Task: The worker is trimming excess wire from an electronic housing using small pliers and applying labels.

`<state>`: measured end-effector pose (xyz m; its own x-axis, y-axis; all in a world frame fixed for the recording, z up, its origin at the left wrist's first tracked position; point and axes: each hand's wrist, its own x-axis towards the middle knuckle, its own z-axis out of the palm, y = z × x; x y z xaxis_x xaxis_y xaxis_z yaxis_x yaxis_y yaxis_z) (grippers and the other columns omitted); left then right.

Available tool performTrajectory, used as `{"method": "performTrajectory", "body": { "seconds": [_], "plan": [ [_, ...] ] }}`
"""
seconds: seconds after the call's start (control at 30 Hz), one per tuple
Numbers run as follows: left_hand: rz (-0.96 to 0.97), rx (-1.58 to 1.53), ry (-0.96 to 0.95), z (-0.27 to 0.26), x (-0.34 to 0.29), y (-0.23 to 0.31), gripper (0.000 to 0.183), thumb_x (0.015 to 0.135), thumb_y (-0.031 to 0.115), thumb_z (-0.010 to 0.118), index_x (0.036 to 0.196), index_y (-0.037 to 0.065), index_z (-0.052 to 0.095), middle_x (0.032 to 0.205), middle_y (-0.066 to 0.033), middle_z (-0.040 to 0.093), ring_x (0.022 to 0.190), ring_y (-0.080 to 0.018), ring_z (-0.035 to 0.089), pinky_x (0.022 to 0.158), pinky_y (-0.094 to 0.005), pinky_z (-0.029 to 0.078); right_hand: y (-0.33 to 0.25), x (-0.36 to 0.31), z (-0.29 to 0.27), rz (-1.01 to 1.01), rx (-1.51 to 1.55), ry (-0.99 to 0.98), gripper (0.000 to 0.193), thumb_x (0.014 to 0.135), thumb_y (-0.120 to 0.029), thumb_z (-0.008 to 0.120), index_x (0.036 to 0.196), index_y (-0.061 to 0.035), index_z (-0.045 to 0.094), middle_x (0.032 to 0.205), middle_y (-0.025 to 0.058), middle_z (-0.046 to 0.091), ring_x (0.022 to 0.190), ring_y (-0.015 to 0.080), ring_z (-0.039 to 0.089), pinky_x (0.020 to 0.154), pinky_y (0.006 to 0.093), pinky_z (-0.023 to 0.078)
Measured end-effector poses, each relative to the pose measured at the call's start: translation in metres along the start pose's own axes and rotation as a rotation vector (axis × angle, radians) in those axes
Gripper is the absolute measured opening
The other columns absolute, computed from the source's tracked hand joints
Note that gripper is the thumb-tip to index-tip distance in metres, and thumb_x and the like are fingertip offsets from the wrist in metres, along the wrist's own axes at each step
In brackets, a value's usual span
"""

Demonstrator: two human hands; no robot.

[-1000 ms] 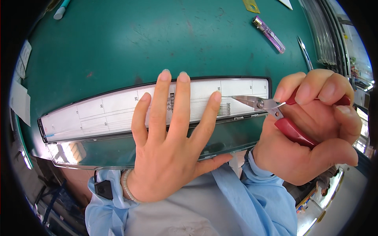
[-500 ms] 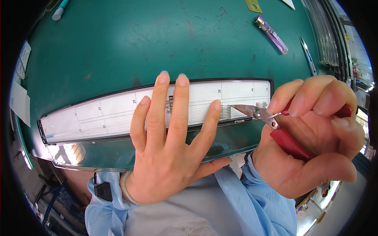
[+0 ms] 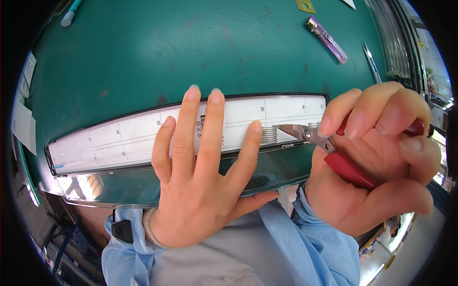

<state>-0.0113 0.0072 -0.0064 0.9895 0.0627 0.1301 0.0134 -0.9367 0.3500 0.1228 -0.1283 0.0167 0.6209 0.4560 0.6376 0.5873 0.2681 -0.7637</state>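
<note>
A long, narrow case (image 3: pixel 81 151) with a black rim and a white card inside marked with scale lines lies across the mat in front of me. Thin pale threads run along the card toward its left end. My left hand (image 3: pixel 195 190) rests palm down over the middle of the case, fingers spread, its index fingertip beside a row of fine spring-like metal loops (image 3: pixel 269 135). In my right hand (image 3: pixel 377 162) I hold small pliers (image 3: pixel 350 171) with red handles; their pointed tips are at the right side of those loops. Further right, another short row of loops is partly hidden.
A clear lid (image 3: pixel 119 190) hangs along the case's near side. On the green mat (image 3: pixel 152 52) lie a purple lighter (image 3: pixel 327 40), tweezers (image 3: pixel 371 62), a yellow piece (image 3: pixel 305 5) and a teal stick (image 3: pixel 70 14). Clear stacked cases (image 3: pixel 389 40) stand at the right.
Both hands, the pliers and the case's right part have shifted slightly left. The plier tips have come a little lower toward the loops. My grip on the pliers is unchanged.
</note>
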Motion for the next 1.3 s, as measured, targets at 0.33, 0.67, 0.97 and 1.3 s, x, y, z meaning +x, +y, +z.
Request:
{"method": "performTrajectory", "body": {
  "seconds": [0.33,0.67,0.97,1.3],
  "plan": [
    [0.009,0.022,-0.016,-0.002,-0.0005,-0.0023,0.087,0.068,0.07,0.068,0.134,0.013,0.057,0.144,-0.0294,0.041,0.132,-0.0487,0.041,0.106,-0.0546,0.025,0.0029,0.0002,0.0027,0.052,0.122,0.056,0.055,0.098,-0.059,0.036,0.119,-0.0144,0.06,0.106,0.0123,0.047,0.082,0.0217,0.048,0.059,0.0337,0.049],
    [0.018,-0.02,0.003,-0.0006,-0.002,-0.0035,0.083,0.071,0.069,0.067,0.132,0.013,0.057,0.144,-0.0309,0.04,0.133,-0.0499,0.039,0.107,-0.0565,0.023,-0.002,-0.0039,0.002,0.064,0.025,0.115,0.064,0.097,-0.064,0.03,0.122,-0.0133,0.06,0.111,0.0183,0.049,0.088,0.0258,0.054,0.065,0.0395,0.056],
    [0.026,-0.022,-0.016,-0.001,-0.0026,-0.0049,0.077,0.072,0.067,0.067,0.13,0.016,0.059,0.145,-0.0325,0.038,0.132,-0.0516,0.038,0.105,-0.0591,0.025,0.001,-0.0047,0.0078,0.048,0.05,0.121,0.06,0.097,-0.063,0.033,0.117,-0.0126,0.059,0.104,0.0148,0.046,0.084,0.024,0.05,0.062,0.0379,0.054],
    [0.028,-0.009,-0.007,-0.0007,-0.0011,-0.0041,0.075,0.072,0.067,0.067,0.128,0.016,0.06,0.143,-0.0327,0.038,0.131,-0.0515,0.039,0.103,-0.0603,0.027,0.0003,-0.0039,0.0083,0.061,0.022,0.125,0.057,0.098,-0.062,0.034,0.116,-0.0145,0.061,0.102,0.0116,0.044,0.081,0.0207,0.047,0.06,0.0329,0.048]
  ]
}}
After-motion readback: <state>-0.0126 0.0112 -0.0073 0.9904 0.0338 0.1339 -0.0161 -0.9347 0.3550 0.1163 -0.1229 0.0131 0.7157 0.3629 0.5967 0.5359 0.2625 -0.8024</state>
